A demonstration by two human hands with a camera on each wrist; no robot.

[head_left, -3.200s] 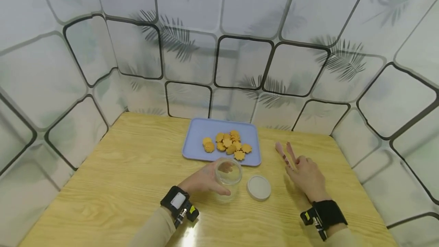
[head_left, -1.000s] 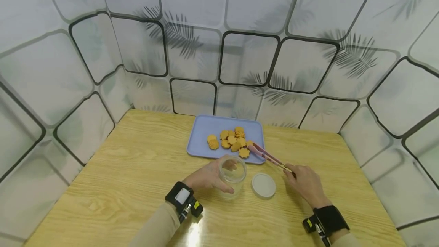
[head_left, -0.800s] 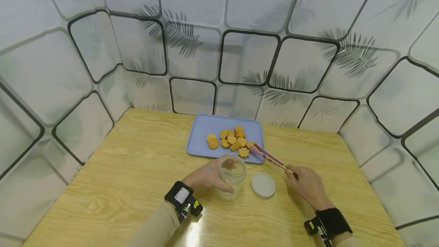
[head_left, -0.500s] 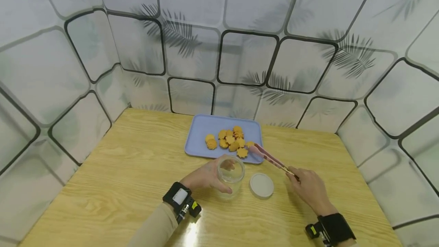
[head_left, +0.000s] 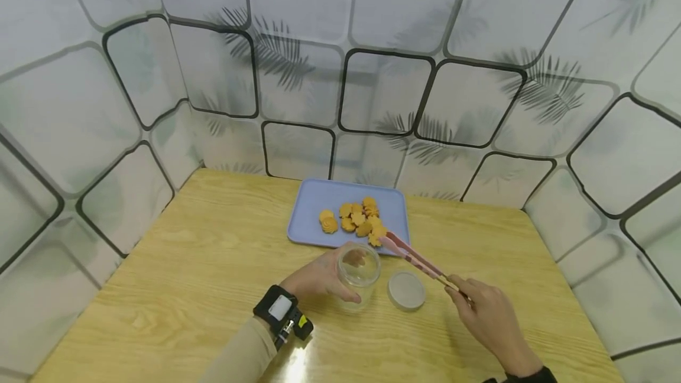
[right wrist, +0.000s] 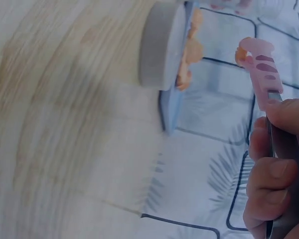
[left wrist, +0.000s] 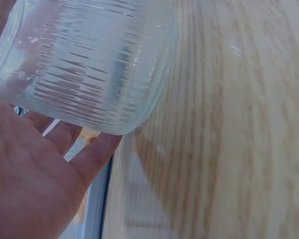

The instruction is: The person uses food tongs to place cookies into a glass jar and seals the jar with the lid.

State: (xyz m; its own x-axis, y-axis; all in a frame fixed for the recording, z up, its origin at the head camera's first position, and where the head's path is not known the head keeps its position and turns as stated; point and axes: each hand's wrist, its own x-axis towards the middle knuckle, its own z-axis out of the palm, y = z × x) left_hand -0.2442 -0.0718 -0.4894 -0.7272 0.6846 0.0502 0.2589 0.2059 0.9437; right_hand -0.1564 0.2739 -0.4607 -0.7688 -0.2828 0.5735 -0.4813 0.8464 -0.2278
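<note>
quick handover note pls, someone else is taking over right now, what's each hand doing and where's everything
Left hand grips the open glass jar, which stands upright on the wooden table.
Right hand pinches the pink tongs; their tips hold one biscuit at the near edge of the blue tray.
The other biscuits lie on the tray; the lid lies flat on the table right of the jar.
Done: jar opened, one biscuit gripped.
Left: no biscuit shows in the jar; that biscuit and the rest probably go in, then the lid on.

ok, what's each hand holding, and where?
Left hand grips the glass jar round its side; right hand pinches the pink tongs at their handle end.
</note>
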